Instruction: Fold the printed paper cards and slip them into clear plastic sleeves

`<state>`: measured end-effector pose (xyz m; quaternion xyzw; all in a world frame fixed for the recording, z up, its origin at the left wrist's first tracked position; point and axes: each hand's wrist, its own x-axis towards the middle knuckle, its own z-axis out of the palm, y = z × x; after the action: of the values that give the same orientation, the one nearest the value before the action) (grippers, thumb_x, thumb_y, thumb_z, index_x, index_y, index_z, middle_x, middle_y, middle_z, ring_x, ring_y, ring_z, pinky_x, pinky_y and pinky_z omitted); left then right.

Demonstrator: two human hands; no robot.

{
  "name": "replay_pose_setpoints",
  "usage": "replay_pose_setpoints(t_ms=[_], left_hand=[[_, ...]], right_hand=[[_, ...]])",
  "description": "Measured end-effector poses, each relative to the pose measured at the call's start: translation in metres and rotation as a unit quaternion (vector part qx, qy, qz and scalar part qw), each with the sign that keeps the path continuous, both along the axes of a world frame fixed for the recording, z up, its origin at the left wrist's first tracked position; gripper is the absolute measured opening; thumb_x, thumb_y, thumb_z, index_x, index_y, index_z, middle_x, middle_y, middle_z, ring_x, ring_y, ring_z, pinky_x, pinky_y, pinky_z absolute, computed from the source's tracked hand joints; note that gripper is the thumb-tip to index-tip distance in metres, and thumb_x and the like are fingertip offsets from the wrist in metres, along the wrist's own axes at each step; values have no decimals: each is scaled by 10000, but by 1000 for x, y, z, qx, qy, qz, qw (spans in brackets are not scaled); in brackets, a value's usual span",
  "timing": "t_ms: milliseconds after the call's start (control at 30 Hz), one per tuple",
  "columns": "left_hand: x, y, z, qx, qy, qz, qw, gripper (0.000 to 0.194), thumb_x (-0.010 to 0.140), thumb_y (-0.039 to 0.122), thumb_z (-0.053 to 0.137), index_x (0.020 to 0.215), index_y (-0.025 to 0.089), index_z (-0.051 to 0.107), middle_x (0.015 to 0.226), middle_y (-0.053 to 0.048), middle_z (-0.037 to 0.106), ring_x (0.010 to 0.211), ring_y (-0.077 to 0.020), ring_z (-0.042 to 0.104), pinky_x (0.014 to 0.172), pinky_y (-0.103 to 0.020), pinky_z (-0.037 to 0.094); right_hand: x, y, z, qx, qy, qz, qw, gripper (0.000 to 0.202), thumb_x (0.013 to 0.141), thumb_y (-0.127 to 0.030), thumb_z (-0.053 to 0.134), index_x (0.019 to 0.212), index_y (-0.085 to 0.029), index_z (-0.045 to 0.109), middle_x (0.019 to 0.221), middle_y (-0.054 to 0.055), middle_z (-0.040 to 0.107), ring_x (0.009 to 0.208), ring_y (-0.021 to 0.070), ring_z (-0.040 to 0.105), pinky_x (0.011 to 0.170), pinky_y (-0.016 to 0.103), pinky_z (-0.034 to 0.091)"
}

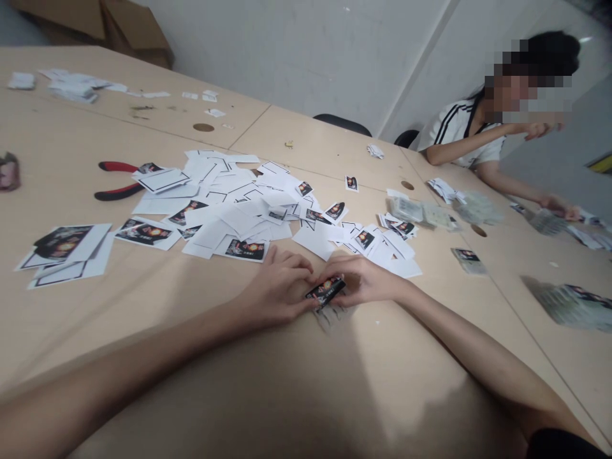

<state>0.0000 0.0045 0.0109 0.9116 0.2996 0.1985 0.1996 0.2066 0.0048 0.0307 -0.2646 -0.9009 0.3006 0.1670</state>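
Observation:
A small dark printed card (326, 292) lies over a clear plastic pack (329, 317) near the middle of the table. My left hand (277, 287) grips the card's left side, fingers bent around its edge. From the right, my right hand (361, 279) pinches the same card between thumb and fingers. The pack's lower part shows below the card; the rest is hidden. Just beyond both hands spreads a heap of white paper cards (239, 210), some with dark printed pictures.
Red-handled pliers (119, 180) lie left of the heap. More printed cards (71, 252) are at the left. Clear packs (406, 209) stand at the right, others (576, 306) at the far right. Across the table, a person (473, 127) reaches toward packs. Cardboard boxes (95, 25) are behind.

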Motion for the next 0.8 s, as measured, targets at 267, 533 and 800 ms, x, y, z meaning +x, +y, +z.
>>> replay_pose_setpoints(t_ms=[267, 533, 800], left_hand=[[-1, 0, -1, -7, -1, 4, 1000, 216, 729, 365, 514, 848, 193, 569, 935, -28, 551, 899, -193, 474, 856, -407, 190], [1, 0, 0, -11, 0, 13, 1000, 195, 711, 351, 545, 839, 206, 574, 925, -15, 553, 884, -190, 479, 852, -411, 174], [0, 0, -2, -12, -3, 14, 1000, 214, 713, 358, 542, 864, 208, 565, 935, -18, 549, 904, -192, 475, 873, -424, 153]], right_hand=[[-1, -2, 4, -38, 12, -17, 999, 344, 685, -277, 611, 1005, -161, 559, 866, 42, 602, 794, 142, 543, 734, 294, 418], [-9, -11, 1, -115, 17, -144, 983, 178, 803, -281, 461, 871, -160, 572, 729, 16, 584, 650, 105, 532, 558, 219, 404], [-15, -20, -4, -28, -10, -218, 976, 92, 790, -202, 466, 757, -165, 543, 590, -31, 484, 521, 72, 411, 465, 189, 308]])
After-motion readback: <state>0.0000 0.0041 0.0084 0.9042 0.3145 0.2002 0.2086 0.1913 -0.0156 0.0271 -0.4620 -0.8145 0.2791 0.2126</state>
